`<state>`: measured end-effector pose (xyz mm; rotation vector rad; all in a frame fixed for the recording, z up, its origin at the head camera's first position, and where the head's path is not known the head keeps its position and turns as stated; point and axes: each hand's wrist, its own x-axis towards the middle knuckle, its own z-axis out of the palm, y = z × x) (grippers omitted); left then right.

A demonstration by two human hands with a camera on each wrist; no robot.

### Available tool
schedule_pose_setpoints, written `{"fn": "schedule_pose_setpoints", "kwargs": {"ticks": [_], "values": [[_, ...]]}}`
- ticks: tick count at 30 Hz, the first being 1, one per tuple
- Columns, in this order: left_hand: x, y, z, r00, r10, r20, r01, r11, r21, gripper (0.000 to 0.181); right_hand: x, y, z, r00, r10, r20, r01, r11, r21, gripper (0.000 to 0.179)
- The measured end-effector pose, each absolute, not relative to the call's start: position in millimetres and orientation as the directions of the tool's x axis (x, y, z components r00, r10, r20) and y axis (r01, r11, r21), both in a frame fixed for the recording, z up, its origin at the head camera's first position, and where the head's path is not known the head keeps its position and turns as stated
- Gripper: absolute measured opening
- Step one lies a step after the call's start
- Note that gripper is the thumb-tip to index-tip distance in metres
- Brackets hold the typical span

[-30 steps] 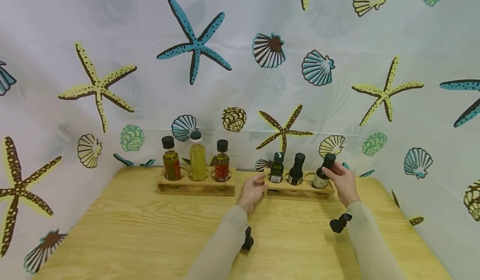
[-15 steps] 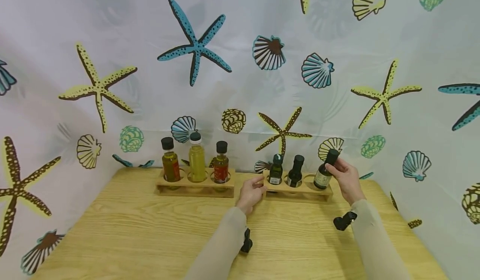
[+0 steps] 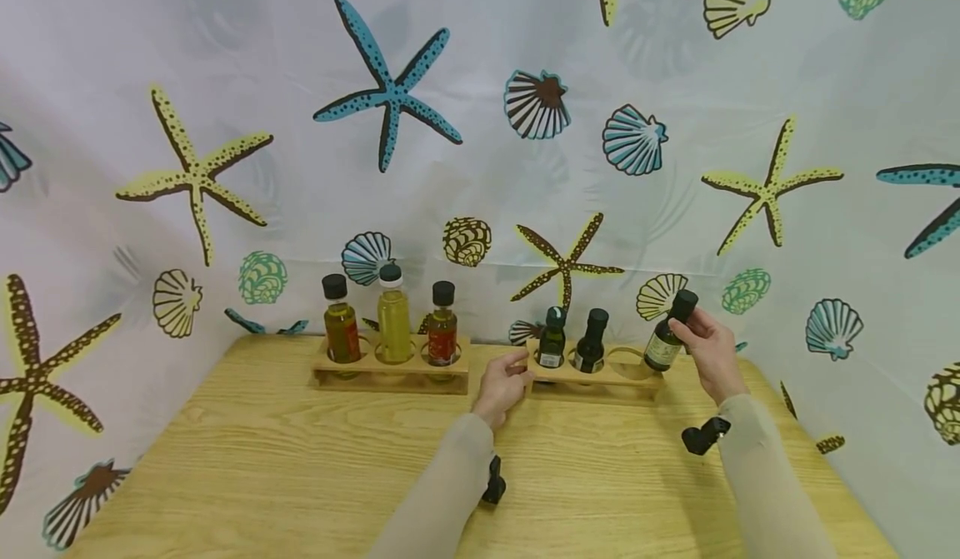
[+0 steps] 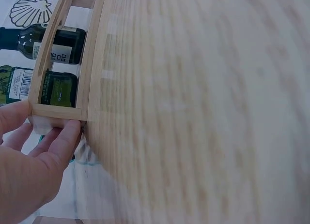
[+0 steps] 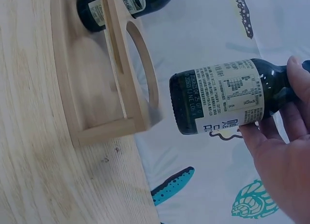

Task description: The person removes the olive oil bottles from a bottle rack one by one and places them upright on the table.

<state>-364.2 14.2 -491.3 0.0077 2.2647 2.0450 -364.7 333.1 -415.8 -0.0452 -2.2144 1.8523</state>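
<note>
- Right hand point(image 3: 714, 357): thumb and fingers pinch the neck of a small dark glass bottle with a black cap and a cream printed label point(image 3: 663, 347).
- This bottle: tilted, cap leaning right. Stands out of the openings, just beside the right end of a pale wooden rack with round openings point(image 3: 567, 374); right wrist view shows a gap between base and rack.
- Left hand point(image 3: 502, 388): at the left end of the same rack; thumb and fingers spread apart, fingertips touching the end.
- Same rack, left opening: small dark green bottle with a white label point(image 3: 552, 345). Middle opening: slim dark bottle with a black cap point(image 3: 592, 344). Both seated.
- Farther left, well apart from the held bottle: second pale wooden rack point(image 3: 375, 367) with three bottles. Left and right, amber-oil bottles with red labels and black caps point(image 3: 342, 330); between them, a taller clear bottle of yellow oil point(image 3: 393, 324).
- Both racks sit near the far edge of a light wood-grain desk point(image 3: 300, 459).
- Far side: white cloth printed with starfish and shells point(image 3: 487, 167).
- Beige sleeves point(image 3: 431, 488) on both arms; small black camera point(image 3: 705, 436) at the right wrist.
</note>
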Motion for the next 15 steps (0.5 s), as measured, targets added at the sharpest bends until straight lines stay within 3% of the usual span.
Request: {"fn": "schedule_pose_setpoints", "kwargs": {"ticks": [15], "values": [[-363,14,-492,-0.995,0.047,-0.083,-0.076,0.133,0.988,0.046,-362,355,-425,-0.963,0.234,0.131,-0.077,0.228,-0.971,0.068]]}}
